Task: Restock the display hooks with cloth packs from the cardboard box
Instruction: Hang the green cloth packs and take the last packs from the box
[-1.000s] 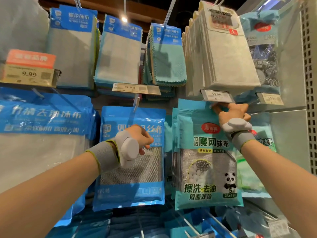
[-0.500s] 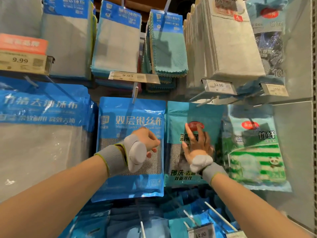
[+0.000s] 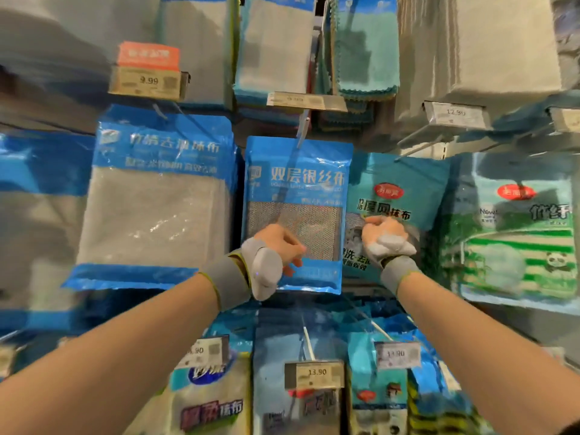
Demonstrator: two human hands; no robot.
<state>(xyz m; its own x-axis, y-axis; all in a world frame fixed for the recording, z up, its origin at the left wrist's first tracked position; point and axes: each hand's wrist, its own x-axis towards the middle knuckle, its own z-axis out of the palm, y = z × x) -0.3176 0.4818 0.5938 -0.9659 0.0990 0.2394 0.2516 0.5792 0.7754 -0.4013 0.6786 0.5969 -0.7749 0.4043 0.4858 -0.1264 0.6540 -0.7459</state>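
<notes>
Left hand [image 3: 277, 246] curled before blue pack [image 3: 298, 171], right hand [image 3: 381, 235] perhaps empty

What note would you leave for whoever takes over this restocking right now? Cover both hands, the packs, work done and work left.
Left hand: fingers curled, holding nothing, in front of the blue pack.
Right hand: fingers curled in front of the teal pack; contact unclear.
Done: teal pack hangs between the blue pack and the green pack.
Left: fetch more packs; the box is out of view.

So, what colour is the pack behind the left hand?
The pack is bright blue, with grey mesh in its middle; the head view shows it.
</notes>
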